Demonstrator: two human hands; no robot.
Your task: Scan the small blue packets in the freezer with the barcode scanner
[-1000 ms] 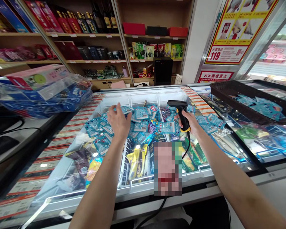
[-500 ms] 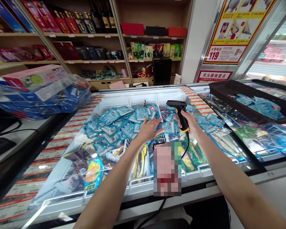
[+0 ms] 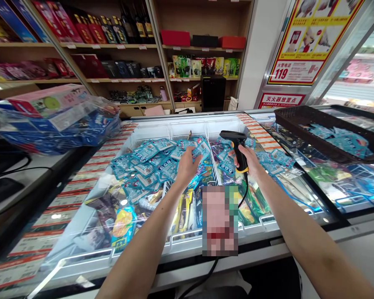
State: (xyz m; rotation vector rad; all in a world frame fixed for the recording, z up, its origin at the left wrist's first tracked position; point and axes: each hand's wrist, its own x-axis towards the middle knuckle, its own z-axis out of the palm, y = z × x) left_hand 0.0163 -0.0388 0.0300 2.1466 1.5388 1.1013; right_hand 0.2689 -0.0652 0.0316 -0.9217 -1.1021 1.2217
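My left hand [image 3: 188, 167] rests over a pile of small blue packets [image 3: 146, 150] on the freezer's glass top. Its thumb and fingers are apart and bent down at the packets, and I see nothing gripped between them. My right hand [image 3: 251, 161] is wrapped round the handle of a black and yellow barcode scanner [image 3: 240, 154], held above more blue packets [image 3: 226, 165] to the right. The scanner's cable [image 3: 245, 191] hangs down towards me. A phone-shaped thing with a blurred-out face [image 3: 218, 216] lies on the near edge, between my forearms.
Under the glass [image 3: 71, 224] are wire baskets of frozen goods. A dark basket [image 3: 330, 143] holding blue packets stands at right. Plastic-wrapped boxes [image 3: 59, 120] sit at left. Shelves of bottles and boxes [image 3: 118, 45] line the back.
My left hand has moved left from the right-hand packets onto the pile, its flat fingers now bending down. The packet beside its thumb is no longer there. My right hand keeps the scanner nearly still.
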